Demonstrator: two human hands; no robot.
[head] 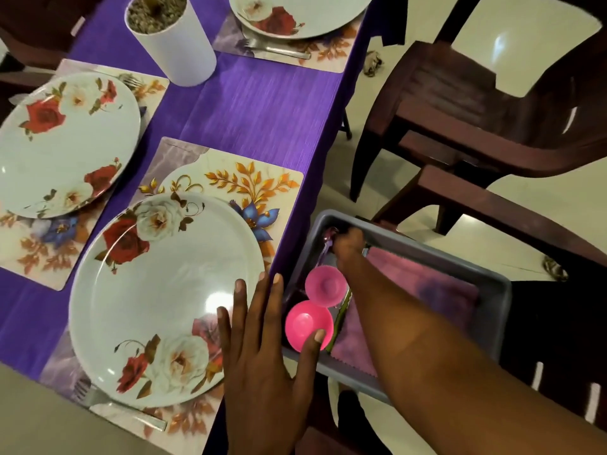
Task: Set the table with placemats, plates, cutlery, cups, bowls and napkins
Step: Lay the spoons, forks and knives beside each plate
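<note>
Three floral plates lie on floral placemats on the purple table; the nearest plate (pixel 164 297) covers its placemat (pixel 230 178), and a fork (pixel 118 405) lies at its near edge. My left hand (pixel 262 356) rests open and flat at the table's right edge, fingers spread, its thumb over the grey tray (pixel 492 307). Inside the tray sit two pink bowls (pixel 308 325) and pink-purple napkins (pixel 427 290). My right hand (pixel 349 244) reaches into the tray's far corner, fingers curled round cutlery with a pinkish handle (pixel 328 238).
A white cup (pixel 174 44) filled with grainy material stands mid-table. Another plate (pixel 62 142) lies at the left and a third (pixel 295 14) at the far end, each with a fork. Dark brown plastic chairs (pixel 476 110) stand to the right; the tray rests on one.
</note>
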